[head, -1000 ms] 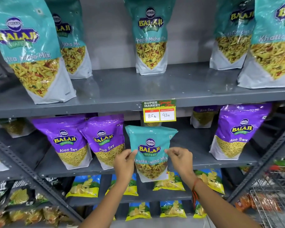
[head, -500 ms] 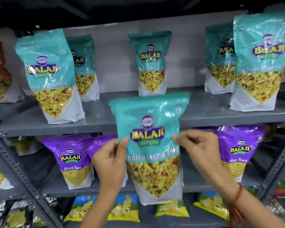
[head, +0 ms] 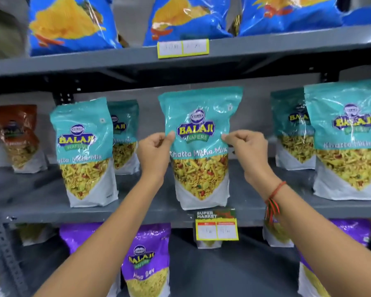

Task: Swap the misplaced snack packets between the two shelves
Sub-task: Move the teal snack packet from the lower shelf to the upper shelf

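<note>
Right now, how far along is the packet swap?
The teal Khatta Mitha packet is at the teal shelf, base about at its front edge. Both hands, left hand and right hand, pinch its sides. No purple packet shows on this shelf; release remains.

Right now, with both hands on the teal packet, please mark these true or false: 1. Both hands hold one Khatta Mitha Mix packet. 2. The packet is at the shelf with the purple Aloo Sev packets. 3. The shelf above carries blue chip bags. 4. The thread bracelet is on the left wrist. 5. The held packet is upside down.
1. True. The left hand and right hand pinch the sides of the Khatta Mitha Mix packet.
2. False. It is at the teal packets' shelf; the Aloo Sev packet is one shelf lower.
3. True. Blue chip bags stand there.
4. False. The thread bracelet is on the right wrist.
5. False. It is upright, and the logo reads normally.
</note>
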`<state>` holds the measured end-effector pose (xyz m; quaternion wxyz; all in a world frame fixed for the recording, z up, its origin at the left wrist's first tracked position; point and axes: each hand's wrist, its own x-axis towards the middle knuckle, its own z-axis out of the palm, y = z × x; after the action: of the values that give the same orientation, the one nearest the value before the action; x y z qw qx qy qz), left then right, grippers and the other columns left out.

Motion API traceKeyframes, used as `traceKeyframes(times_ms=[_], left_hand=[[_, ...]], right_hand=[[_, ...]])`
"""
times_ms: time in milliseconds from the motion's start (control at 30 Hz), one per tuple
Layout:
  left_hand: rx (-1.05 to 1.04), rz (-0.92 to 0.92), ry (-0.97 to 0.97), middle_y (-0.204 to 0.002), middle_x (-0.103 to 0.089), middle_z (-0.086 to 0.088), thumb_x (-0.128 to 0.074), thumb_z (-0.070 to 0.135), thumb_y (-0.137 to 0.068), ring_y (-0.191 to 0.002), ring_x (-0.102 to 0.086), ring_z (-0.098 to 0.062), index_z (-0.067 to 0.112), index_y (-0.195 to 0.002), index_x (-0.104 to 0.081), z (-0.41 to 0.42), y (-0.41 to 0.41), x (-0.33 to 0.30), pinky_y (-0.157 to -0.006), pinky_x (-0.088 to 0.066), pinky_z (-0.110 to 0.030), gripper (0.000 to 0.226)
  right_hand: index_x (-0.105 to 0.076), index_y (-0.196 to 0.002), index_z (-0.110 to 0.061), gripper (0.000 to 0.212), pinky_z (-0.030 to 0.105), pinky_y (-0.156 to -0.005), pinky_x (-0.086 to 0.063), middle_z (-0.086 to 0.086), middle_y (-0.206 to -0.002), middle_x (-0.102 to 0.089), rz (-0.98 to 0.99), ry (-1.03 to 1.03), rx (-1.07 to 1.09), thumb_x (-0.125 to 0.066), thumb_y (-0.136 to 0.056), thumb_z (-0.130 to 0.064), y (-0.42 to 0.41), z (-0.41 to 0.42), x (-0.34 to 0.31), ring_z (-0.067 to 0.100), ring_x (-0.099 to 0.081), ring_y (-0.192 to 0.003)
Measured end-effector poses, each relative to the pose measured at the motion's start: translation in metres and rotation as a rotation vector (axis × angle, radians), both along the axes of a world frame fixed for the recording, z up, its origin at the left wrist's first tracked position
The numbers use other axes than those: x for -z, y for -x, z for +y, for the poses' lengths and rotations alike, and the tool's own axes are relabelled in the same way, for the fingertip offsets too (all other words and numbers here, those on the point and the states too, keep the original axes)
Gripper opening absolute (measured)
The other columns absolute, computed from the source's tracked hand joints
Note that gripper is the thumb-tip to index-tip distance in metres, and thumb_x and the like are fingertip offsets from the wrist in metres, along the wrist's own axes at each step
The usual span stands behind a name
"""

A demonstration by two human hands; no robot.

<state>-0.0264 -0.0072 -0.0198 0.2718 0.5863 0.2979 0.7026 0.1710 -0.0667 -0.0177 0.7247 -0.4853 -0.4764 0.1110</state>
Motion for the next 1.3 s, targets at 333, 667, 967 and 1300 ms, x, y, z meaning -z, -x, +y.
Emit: traceKeyframes(times_ms=[333,667,967,1300], left_hand=[[-0.02,0.095,0.013,-0.071,-0.071,0.008,-0.068,0.026,-0.087,-0.065,-0.063,-0.002,0.027,-0.071,-0.07,0.027,0.003,0.01,-0.065,-0.052,-0.026,0.016],[0.279,0.514,0.359,-0.113,-0.069,0.009,-0.088,0.045,-0.056,-0.104,-0.064,-0.004,0.034,-0.112,-0.061,0.028,0.045,0.055,-0.094,-0.051,-0.027,0.063],[0.207,0.708,0.387,-0.106,-0.075,0.01,-0.09,0.057,-0.037,-0.096,-0.072,-0.008,0.037,-0.109,-0.06,0.034,0.032,0.076,-0.096,-0.054,-0.044,0.081],[0.208,0.719,0.379,-0.114,-0.07,0.015,-0.088,0.051,-0.045,-0.105,-0.064,-0.003,0.035,-0.112,-0.058,0.034,-0.004,0.074,-0.096,-0.051,-0.032,0.075]], right_hand=[[-0.078,-0.075,-0.014,0.014,0.032,-0.076,-0.054,0.006,-0.083,-0.079,0.033,0.056,-0.068,-0.075,-0.083,-0.025,-0.003,0.039,0.025,0.012,-0.066,-0.076],[-0.047,-0.132,-0.034,0.079,0.017,-0.083,-0.048,-0.015,-0.122,-0.066,-0.301,0.488,-0.357,-0.085,-0.065,-0.052,-0.014,0.019,0.073,0.003,-0.062,-0.11],[-0.055,-0.127,-0.034,0.079,0.029,-0.099,-0.052,-0.017,-0.122,-0.068,-0.499,0.572,-0.348,-0.089,-0.058,-0.047,-0.017,0.016,0.085,0.002,-0.063,-0.11],[-0.064,-0.119,-0.03,0.078,0.034,-0.1,-0.054,-0.012,-0.115,-0.074,-0.414,0.586,-0.314,-0.094,-0.049,-0.043,-0.05,0.021,0.087,0.005,-0.069,-0.105]])
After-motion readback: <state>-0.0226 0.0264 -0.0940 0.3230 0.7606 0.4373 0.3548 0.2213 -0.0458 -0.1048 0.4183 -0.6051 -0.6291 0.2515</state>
